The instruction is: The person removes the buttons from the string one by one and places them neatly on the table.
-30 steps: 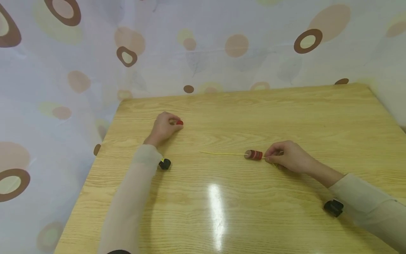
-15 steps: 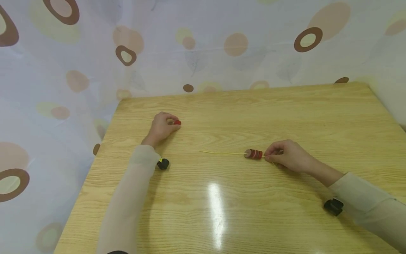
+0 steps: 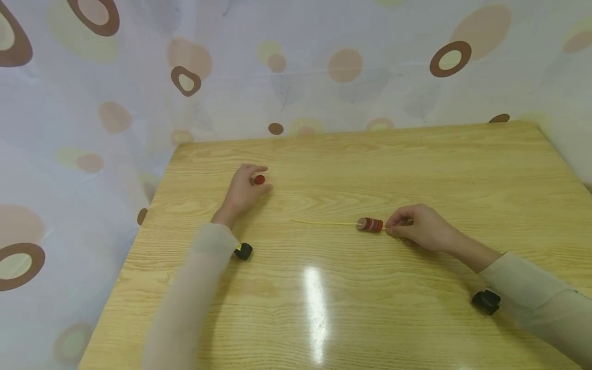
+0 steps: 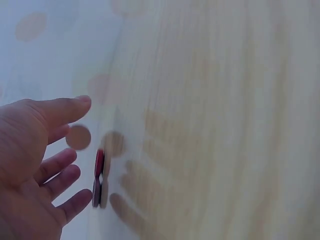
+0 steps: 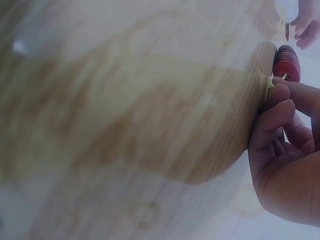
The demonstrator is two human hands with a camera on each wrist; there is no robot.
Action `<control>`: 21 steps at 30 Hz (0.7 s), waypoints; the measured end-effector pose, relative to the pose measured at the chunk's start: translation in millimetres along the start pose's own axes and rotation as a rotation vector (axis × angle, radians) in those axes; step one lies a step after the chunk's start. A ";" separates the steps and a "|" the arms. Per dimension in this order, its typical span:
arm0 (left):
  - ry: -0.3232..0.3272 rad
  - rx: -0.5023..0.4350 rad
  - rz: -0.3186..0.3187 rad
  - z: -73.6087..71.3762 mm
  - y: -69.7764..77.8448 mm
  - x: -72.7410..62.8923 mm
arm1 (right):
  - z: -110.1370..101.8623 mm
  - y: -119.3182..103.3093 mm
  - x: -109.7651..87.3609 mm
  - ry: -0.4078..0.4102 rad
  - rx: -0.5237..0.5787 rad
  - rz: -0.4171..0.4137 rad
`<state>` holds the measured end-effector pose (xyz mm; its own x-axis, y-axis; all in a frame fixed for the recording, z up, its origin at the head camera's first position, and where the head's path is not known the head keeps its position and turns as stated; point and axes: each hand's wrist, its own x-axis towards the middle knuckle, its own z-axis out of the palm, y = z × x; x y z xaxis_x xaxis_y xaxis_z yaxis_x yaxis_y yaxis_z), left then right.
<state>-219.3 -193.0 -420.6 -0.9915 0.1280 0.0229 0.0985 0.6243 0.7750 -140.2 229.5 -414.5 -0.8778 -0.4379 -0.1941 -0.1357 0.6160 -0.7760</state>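
In the head view my left hand (image 3: 244,192) is at the far left of the table, thumb and fingers spread around a red button (image 3: 260,179). A brownish button (image 3: 252,181) shows just behind it, partly hidden by the hand. The left wrist view shows the red button (image 4: 99,161) edge-on at the tabletop, apart from the thumb. Right of centre lies a row of red and brown buttons (image 3: 370,225) threaded on a yellow string (image 3: 319,223). My right hand (image 3: 425,226) pinches the string between thumb and index finger, close to the row's right end.
The wooden table (image 3: 296,288) meets a patterned cloth (image 3: 314,92) at its back and left. Black wrist devices (image 3: 243,251) hang at both sleeves.
My left thumb and fingers have moved apart from their pinch at the red button, and the hand has shifted slightly right. The right hand and the threaded buttons have stayed still.
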 end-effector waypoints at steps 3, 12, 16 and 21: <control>0.005 -0.054 0.022 12.2 7.9 -7.8 | 0.2 0.4 0.1 0.002 -0.002 0.000; -0.108 -0.326 0.031 55.4 36.7 -33.1 | 0.4 -0.8 0.4 -0.003 0.002 0.009; -0.219 -0.465 0.008 72.1 49.0 -42.2 | 1.2 -1.8 0.7 -0.001 0.001 0.006; -0.325 -0.534 0.020 89.6 65.0 -49.7 | 1.7 -2.5 1.0 0.006 0.001 -0.002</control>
<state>-156.1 -89.7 -427.9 -0.9052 0.4158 -0.0880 -0.0228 0.1592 0.9870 -140.0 226.4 -413.8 -0.8803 -0.4351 -0.1891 -0.1370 0.6148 -0.7767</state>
